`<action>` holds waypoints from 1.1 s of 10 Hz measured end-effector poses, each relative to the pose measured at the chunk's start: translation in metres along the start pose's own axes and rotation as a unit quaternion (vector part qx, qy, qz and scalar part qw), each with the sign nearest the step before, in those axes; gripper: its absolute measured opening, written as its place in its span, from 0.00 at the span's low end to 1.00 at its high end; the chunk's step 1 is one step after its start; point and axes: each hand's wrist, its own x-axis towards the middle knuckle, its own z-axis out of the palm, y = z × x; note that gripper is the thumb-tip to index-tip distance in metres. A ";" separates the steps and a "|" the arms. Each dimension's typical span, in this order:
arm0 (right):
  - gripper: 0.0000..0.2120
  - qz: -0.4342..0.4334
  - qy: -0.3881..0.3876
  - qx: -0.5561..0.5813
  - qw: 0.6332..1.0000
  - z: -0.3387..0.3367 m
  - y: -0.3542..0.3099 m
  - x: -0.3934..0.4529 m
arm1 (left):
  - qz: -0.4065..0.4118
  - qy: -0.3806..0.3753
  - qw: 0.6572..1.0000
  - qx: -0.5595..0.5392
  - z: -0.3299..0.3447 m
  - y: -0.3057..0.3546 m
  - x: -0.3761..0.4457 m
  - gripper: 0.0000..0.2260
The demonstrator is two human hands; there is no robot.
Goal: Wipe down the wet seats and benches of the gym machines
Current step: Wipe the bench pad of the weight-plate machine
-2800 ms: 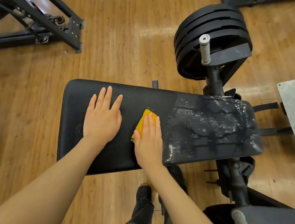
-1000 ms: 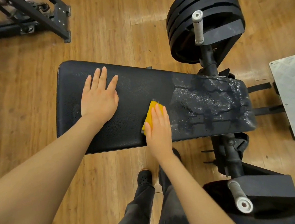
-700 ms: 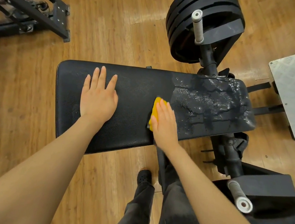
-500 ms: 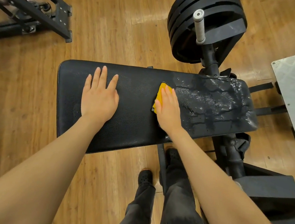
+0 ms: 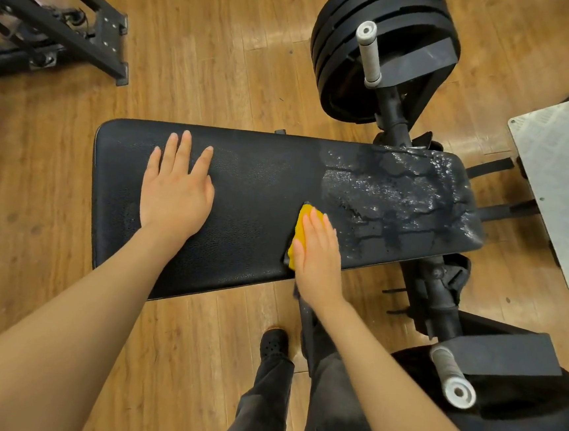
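head view: the right hand lies flat, fingers straight, pressing a yellow cloth onto the black bench at its near edge. the wet patch starts just beyond the fingertips, running along the bench's long axis, away from the left hand, which rests open and empty on the dry end. the right hand is nearer the wet.

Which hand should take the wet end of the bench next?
Right. The right hand already presses the yellow cloth flat at the wet patch edge; the left hand rests flat on the black padded bench, far end.
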 end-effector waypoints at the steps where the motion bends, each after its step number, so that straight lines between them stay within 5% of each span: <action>1: 0.25 0.002 0.002 -0.008 1.000 -0.013 0.011 0.042 | -0.001 0.000 1.000 -0.006 -0.001 0.000 0.000 0.22; 3: 0.26 0.029 0.027 0.011 0.999 -0.008 0.007 0.032 | -0.013 -0.029 0.999 -0.002 -0.005 0.003 0.004 0.24; 5: 0.33 0.088 0.051 0.046 0.994 0.012 -0.010 -0.039 | 0.060 -0.035 0.997 -0.031 0.003 0.045 0.011 0.22; 8: 0.26 0.100 0.056 -0.014 0.993 -0.013 0.033 0.039 | 0.068 -0.043 0.997 0.019 0.014 0.053 0.007 0.24; 11: 0.31 0.147 0.083 0.049 0.984 0.006 -0.004 -0.033 | 0.065 -0.045 0.997 0.022 0.012 0.054 0.006 0.25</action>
